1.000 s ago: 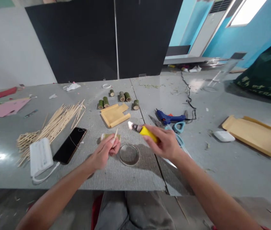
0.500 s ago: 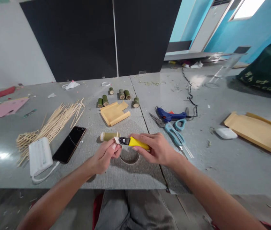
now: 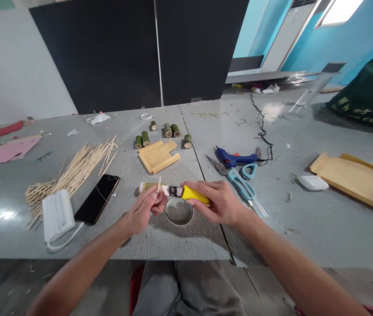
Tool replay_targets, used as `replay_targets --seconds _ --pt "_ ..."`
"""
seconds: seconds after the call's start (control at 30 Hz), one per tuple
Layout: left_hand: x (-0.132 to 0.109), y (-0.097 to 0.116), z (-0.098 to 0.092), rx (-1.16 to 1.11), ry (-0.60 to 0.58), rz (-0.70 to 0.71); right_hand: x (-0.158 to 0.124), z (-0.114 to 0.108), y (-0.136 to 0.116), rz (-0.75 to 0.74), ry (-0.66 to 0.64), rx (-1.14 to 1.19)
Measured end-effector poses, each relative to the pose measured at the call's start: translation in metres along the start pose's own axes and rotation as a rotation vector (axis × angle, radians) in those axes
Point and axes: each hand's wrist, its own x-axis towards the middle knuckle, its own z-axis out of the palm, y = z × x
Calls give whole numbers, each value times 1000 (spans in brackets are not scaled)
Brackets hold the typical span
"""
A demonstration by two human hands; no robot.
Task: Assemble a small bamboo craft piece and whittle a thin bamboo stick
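Note:
My left hand (image 3: 145,210) pinches a thin, short bamboo sliver (image 3: 159,184) that points upward. My right hand (image 3: 217,202) is wrapped round a yellow utility knife (image 3: 193,194); its blade end sits against the sliver near my left fingertips. Just behind the hands a longer green bamboo tube (image 3: 146,187) lies on the grey table (image 3: 160,241). Under the knife rests a clear ring-shaped tape roll (image 3: 179,211).
A black phone (image 3: 97,199), a white power bank (image 3: 57,215) and a heap of bamboo sticks (image 3: 74,169) lie left. Short bamboo pieces (image 3: 164,134) and flat bamboo boards (image 3: 158,156) are behind. Blue glue gun (image 3: 235,158), scissors (image 3: 244,182), a white case (image 3: 313,182) and a cardboard sheet (image 3: 354,180) lie right.
My right hand swung the knife from the right, blade up, down to my left hand; the blade now rests against the sliver. My left hand has barely moved.

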Motion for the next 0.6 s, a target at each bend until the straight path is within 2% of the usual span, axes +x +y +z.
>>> replay_targets --seconds 0.1,0.4,0.6 --pt "0 1 -1 102 10 -3 3 5 -6 -7 -79 1" --pt "-2 1 -2 302 15 124 2 6 -4 23 -82 -5" --pt "-4 7 -6 447 -39 126 2 1 -5 11 -108 -3"
